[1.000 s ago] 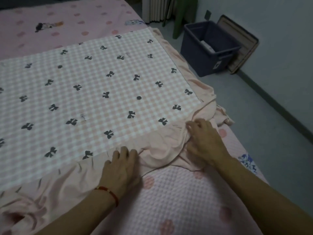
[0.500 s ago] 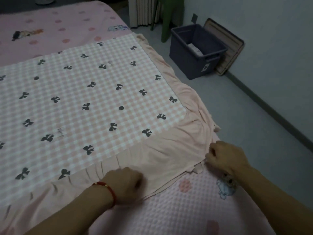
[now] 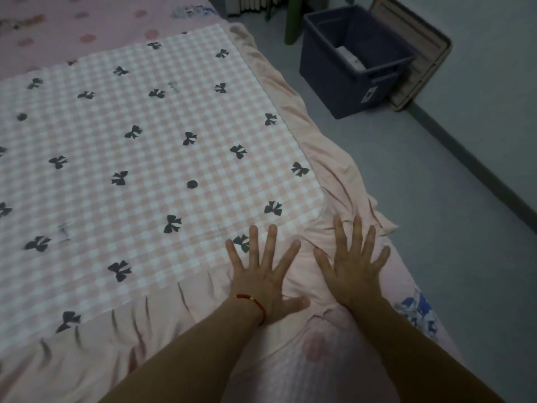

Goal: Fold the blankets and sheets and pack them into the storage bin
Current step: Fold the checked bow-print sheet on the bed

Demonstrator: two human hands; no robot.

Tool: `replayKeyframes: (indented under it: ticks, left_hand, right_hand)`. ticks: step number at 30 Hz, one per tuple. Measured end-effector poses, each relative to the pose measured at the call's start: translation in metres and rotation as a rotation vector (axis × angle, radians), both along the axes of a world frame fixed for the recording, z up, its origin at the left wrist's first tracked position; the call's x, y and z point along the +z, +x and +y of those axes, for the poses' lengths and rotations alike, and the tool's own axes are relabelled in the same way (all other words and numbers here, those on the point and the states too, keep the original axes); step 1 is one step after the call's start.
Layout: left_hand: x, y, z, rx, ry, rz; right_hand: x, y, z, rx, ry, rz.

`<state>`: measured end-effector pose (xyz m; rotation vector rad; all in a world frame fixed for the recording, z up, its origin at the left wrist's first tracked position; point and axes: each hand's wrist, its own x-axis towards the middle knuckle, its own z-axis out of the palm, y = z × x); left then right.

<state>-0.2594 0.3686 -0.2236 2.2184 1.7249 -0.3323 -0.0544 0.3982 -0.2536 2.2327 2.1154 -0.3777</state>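
Sheet [image 3: 151,158] corner nearest the storage bin [image 3: 348,82]: my left hand [image 3: 266,276] and right hand [image 3: 353,264] both pressing flat, fingers spread.

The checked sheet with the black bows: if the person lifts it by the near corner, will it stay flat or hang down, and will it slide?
The checked sheet is probably floppy: its pink ruffle lies in soft creases and droops over the bed edge. It looks thin, so likely light. It may slide a little when pushed; the left hand and right hand press flat on the corner.
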Motion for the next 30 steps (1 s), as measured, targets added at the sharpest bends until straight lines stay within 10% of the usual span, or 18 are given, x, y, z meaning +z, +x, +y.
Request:
replayKeyframes:
  ticks: [18,25,30]
  left_hand:
    - [0.013,0.003,0.008,0.062,-0.122,0.153]
    - [0.012,0.011,0.005,0.092,-0.129,0.187]
    - [0.008,0.006,0.001,0.114,-0.073,0.075]
  right_hand:
    - [0.010,0.002,0.008,0.098,-0.113,0.112]
    - [0.109,0.005,0.085,0.638,0.225,0.180]
    - [0.048,-0.064,0.185,0.995,0.164,-0.007]
